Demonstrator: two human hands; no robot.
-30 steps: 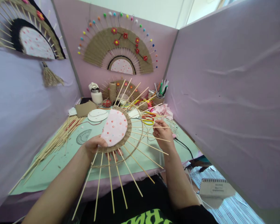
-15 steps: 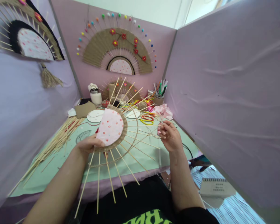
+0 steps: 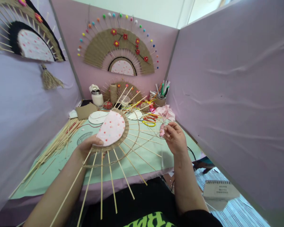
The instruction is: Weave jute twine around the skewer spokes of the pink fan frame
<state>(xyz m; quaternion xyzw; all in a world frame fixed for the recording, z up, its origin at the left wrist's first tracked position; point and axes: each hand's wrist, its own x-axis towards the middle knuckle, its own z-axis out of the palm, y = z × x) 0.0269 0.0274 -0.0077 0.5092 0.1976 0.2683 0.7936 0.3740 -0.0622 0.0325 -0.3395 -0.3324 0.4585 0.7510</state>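
My left hand [image 3: 88, 146] grips the lower edge of a half-made fan [image 3: 112, 128]: a pink dotted half-disc edged with brown twine, with several bamboo sticks radiating out of it. The fan is held tilted above the green mat [image 3: 61, 164]. My right hand [image 3: 175, 137] is at the fan's right side, fingers pinched on a thin twine strand [image 3: 142, 143] that runs in among the sticks. One twine ring loops round the sticks further out.
A pile of loose bamboo sticks [image 3: 54, 145] lies on the left of the mat. At the back stand a twine spool [image 3: 113, 93], a white jar [image 3: 97, 97], a cup of pens [image 3: 161, 100], scissors [image 3: 149, 120] and white paper half-discs [image 3: 98, 117]. Finished fans [image 3: 119, 50] hang on pink partitions. A notebook [image 3: 219, 190] lies lower right.
My left hand has turned the fan so the lower sticks swing leftward. My right hand has let go of the sticks and pulled back to the right, pinching the twine.
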